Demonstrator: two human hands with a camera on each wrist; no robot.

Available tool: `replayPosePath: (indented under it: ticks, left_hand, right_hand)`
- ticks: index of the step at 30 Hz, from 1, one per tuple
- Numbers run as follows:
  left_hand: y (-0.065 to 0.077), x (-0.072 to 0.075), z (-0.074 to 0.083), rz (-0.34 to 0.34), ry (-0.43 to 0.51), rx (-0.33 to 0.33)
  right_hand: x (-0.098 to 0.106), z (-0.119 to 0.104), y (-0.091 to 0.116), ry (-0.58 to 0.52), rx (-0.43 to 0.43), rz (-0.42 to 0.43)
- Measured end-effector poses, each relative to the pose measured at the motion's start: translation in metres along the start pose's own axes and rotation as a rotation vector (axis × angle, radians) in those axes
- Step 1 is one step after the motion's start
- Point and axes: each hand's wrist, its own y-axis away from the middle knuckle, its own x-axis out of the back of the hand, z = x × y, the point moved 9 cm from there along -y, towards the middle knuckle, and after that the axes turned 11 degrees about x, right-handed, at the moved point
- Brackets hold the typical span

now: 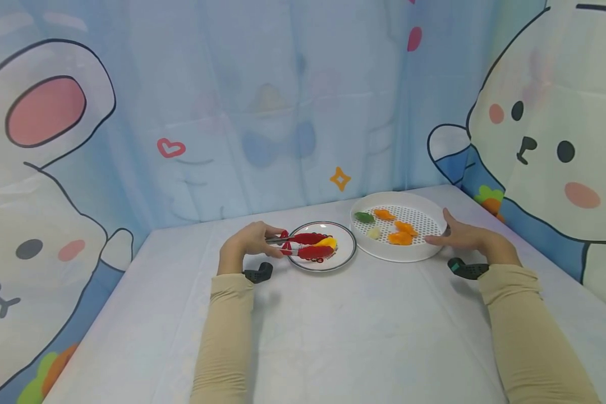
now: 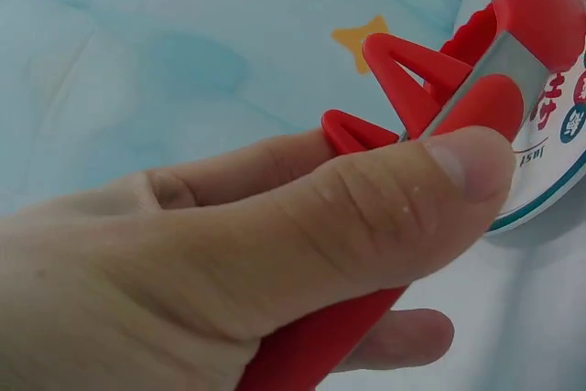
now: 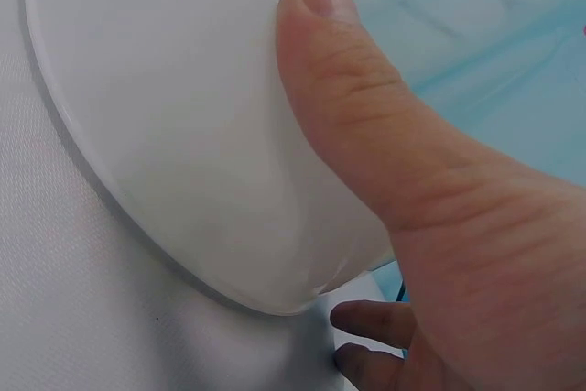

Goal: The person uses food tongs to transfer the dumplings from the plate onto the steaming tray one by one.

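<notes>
My left hand [image 1: 249, 240] grips a pair of red tongs [image 2: 513, 103], thumb along the metal arm. Their red heads reach over a white plate [image 1: 344, 255] with a dark rim and printed red marks. A yellow piece [image 1: 327, 242] shows between the tong heads. On the right, my right hand [image 1: 467, 233] holds the side of a round white perforated tray [image 1: 379, 251], its thumb lying along the tray's wall [image 3: 201, 135]. Inside the tray are several orange pieces [image 1: 401, 238], a green piece [image 1: 365, 217] and a pale piece [image 1: 373, 233].
Plate and tray stand side by side on a white-covered table [image 1: 358, 336]. A blue curtain [image 1: 283, 112] with cartoon figures hangs behind the table and along its sides. Dark wrist devices [image 1: 258, 273] sit below both hands.
</notes>
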Motion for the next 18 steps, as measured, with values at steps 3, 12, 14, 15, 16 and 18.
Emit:
replayPosePath:
  ticks: [3, 12, 14, 15, 16, 18]
  left_hand:
    - [0.001, 0.004, 0.004, 0.029, 0.027, -0.034]
    - [0.011, 0.026, 0.074, 0.288, -0.036, -0.178]
    - [0.012, 0.02, 0.097, 0.329, -0.098, -0.204]
    - [0.012, 0.015, 0.107, 0.336, -0.129, -0.215]
    - [0.012, 0.009, 0.115, 0.333, -0.145, -0.22]
    - [0.011, -0.003, 0.126, 0.319, -0.174, -0.206]
  right_hand:
    - [0.0, 0.0, 0.0, -0.006, 0.003, 0.006]
    - [0.006, 0.002, 0.006, -0.006, -0.001, 0.025]
    - [0.006, 0.002, 0.007, -0.007, -0.006, 0.029]
    - [0.005, 0.001, 0.007, -0.009, -0.006, 0.029]
    - [0.003, 0.0, 0.007, -0.009, -0.006, 0.027]
    - [-0.002, -0.003, 0.004, -0.008, -0.003, 0.024]
